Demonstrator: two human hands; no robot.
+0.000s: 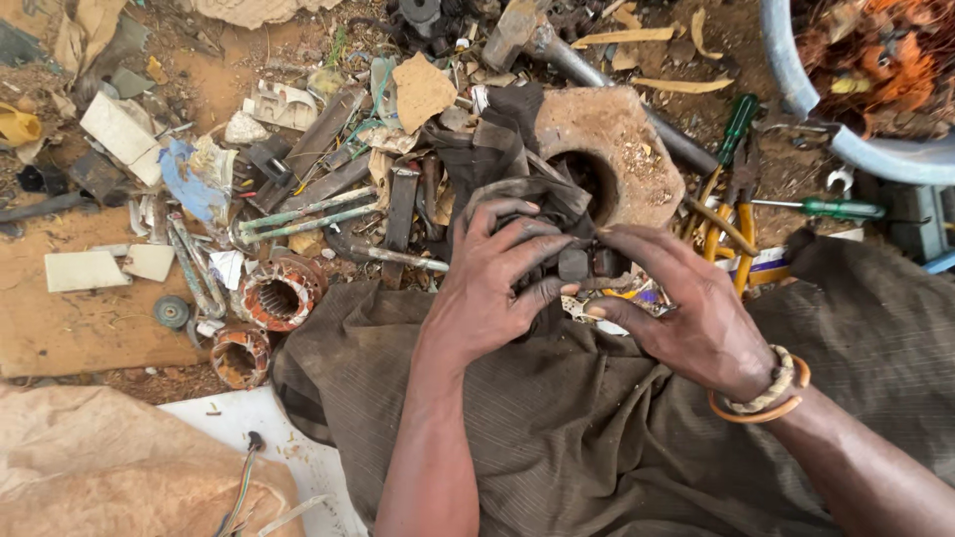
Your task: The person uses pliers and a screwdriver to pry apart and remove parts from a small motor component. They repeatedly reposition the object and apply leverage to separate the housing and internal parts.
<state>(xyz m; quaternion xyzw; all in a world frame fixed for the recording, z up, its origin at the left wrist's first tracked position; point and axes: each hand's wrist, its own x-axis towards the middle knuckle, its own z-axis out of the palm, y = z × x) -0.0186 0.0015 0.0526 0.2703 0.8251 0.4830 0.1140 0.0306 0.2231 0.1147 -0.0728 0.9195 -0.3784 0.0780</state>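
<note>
Fingertips of both hands meet over one small dark metal part [575, 265], held over the lap. Left hand [487, 288]: fingers curled narrow, wrapped over the part from 9 o'clock, thumb under it. Right hand [686, 308]: thumb and forefinger pinched on the same part from 3 o'clock; beaded and orange bracelets [766, 393] on that wrist. Dark rag or torn rubber [507, 149] trails away from the part toward 12 o'clock.

Progress, as judged: the part is in hand and being worked by finger pressure alone; no tool is held. Whether it is coming apart or going together cannot be told, since the fingers cover the joint. Nothing finished is set apart on the olive cloth [557, 438] over the lap.

Count, outward:
- Motor stators with copper-coloured windings: two, at 9 o'clock, one upper [281, 294], one lower [239, 356].
- Green-handled screwdrivers: two, at 2 o'clock, one [738, 121] angled, one [836, 208] lying flat.
- Yellow-handled pliers [741, 234]: one pair, at 3 o'clock.
- Worn stone block with a round hole [622, 139]: one, at 12 o'clock.
- Hammer [517, 35]: one, at the top edge.
- Blue basin rim [796, 75]: one, at 1 o'clock.
- Loose metal strips and scrap [308, 214]: too many to count.
</note>
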